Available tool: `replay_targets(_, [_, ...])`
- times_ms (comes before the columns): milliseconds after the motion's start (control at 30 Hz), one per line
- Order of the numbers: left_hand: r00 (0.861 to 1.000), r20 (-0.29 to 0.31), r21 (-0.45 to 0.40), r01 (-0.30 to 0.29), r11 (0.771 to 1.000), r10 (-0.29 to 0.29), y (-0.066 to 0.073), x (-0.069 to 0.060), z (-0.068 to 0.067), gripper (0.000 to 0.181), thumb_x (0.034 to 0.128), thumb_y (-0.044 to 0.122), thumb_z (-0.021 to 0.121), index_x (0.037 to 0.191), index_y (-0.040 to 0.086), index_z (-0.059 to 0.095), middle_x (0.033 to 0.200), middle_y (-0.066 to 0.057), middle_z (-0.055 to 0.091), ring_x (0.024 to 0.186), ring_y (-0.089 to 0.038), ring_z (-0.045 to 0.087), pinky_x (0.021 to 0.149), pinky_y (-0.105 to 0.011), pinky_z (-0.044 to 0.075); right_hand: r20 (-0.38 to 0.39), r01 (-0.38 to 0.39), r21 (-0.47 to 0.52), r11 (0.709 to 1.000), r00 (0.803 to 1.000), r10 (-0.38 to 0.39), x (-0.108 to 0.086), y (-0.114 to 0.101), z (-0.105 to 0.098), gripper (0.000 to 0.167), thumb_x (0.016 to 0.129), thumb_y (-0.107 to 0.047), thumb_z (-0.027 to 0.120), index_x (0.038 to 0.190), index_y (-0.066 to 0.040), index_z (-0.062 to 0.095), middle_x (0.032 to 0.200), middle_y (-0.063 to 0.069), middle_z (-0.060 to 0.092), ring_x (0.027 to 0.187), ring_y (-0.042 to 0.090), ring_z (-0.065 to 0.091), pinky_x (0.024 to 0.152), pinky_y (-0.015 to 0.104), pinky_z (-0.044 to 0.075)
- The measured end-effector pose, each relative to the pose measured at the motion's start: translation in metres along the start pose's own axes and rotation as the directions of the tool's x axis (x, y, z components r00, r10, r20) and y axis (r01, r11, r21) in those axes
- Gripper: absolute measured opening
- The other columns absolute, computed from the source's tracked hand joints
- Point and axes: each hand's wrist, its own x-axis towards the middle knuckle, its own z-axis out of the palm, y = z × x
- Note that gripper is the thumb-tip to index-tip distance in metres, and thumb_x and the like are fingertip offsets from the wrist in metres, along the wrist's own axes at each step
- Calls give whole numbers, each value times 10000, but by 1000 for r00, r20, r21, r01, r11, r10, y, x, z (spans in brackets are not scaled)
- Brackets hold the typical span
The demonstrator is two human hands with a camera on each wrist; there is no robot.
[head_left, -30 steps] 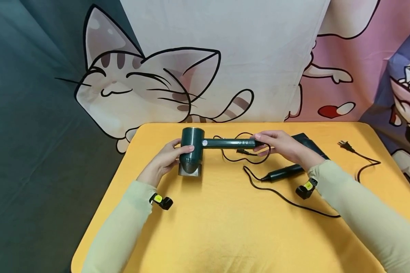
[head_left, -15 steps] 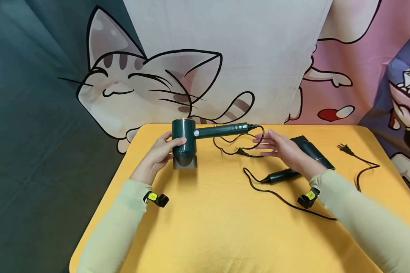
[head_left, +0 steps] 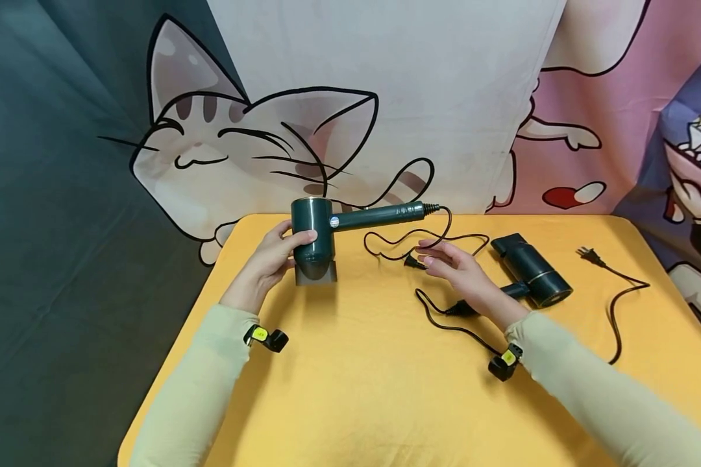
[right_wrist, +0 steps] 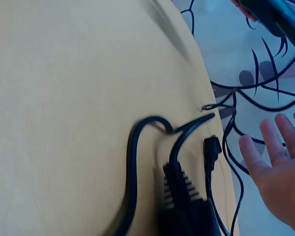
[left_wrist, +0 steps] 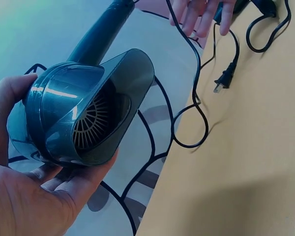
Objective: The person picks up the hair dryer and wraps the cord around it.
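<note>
A dark green hair dryer (head_left: 313,227) hangs above the far left of the table, handle pointing right. My left hand (head_left: 263,263) grips it round the barrel, thumb across the near side. In the left wrist view its flat nozzle (left_wrist: 142,71) faces the camera, with a round grille (left_wrist: 93,123) inside. The dryer's black cord (head_left: 448,224) drops from the handle end and loops on the table to a plug (head_left: 411,261). My right hand (head_left: 464,279) is beside that cord and plug; in the right wrist view its fingers (right_wrist: 273,140) are extended and hold nothing.
A second dark hair dryer (head_left: 537,275) lies at the right of the yellow table (head_left: 356,389), its handle partly hidden by my right hand. Its cord (head_left: 616,318) ends in a two-pin plug (head_left: 591,255). A cartoon-printed cloth (head_left: 432,97) hangs behind the table.
My right hand has let go of the handle's end and moved down and left toward the cord. The hair dryer has shifted up and left in my left hand, its handle tilting upward.
</note>
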Motion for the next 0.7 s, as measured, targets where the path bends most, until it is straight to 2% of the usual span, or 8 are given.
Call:
replay_targets(100, [1000, 0, -8, -2, 1000, 2, 1, 0, 1, 732, 984, 267, 727, 1599, 87, 373, 1452, -211, 530, 1131, -263, 627, 895, -315, 573, -13, 19, 6, 1000, 1000, -19, 0, 0, 5, 483, 1123, -203, 577, 1549, 1, 480, 1605, 213, 485, 1485, 351, 469, 1065, 253, 523])
replay_targets(267, [1000, -6, -28, -14, 999, 14, 2, 0, 5, 754, 981, 258, 724, 1615, 84, 355, 1480, -207, 500, 1170, -287, 600, 936, -361, 530, -50, 39, -46, 998, 998, -41, 2, -2, 11, 435, 1111, -215, 604, 1490, -12, 532, 1598, 150, 498, 1488, 326, 453, 1065, 191, 488])
replay_targets(400, [1000, -8, -43, -21, 999, 21, 4, 1, 5, 762, 980, 258, 724, 1620, 82, 350, 1498, -205, 484, 1187, -290, 585, 941, -374, 515, -64, 50, -67, 996, 996, -55, 4, -4, 12, 351, 1109, -206, 607, 1395, -12, 545, 1571, 160, 530, 1456, 321, 486, 1065, 202, 482])
replay_targets(467, [1000, -6, -46, -23, 999, 23, 5, 1, 5, 765, 982, 259, 723, 1624, 84, 347, 1503, -201, 481, 1188, -286, 586, 937, -356, 525, -55, 52, -54, 997, 997, -55, 5, -4, 11, 312, 1115, -197, 593, 1349, 0, 531, 1516, 210, 576, 1417, 330, 531, 1064, 219, 490])
replay_targets(567, [1000, -3, -58, -28, 998, 28, 8, 0, 2, 759, 988, 252, 716, 1630, 88, 345, 1505, -202, 479, 1178, -283, 597, 915, -322, 556, -46, 46, -44, 998, 998, -47, 5, -6, 8, 245, 1123, -187, 575, 1264, 4, 517, 1381, 260, 657, 1303, 272, 634, 1043, 232, 514])
replay_targets(700, [999, -9, -79, -41, 996, 40, 13, -2, -3, 757, 997, 229, 702, 1640, 89, 330, 1512, -210, 480, 1164, -276, 619, 872, -301, 593, -65, 60, -44, 997, 996, -63, 3, -7, 3, 213, 1121, -172, 577, 1209, 16, 530, 1193, 168, 744, 1127, 140, 701, 1010, 267, 548])
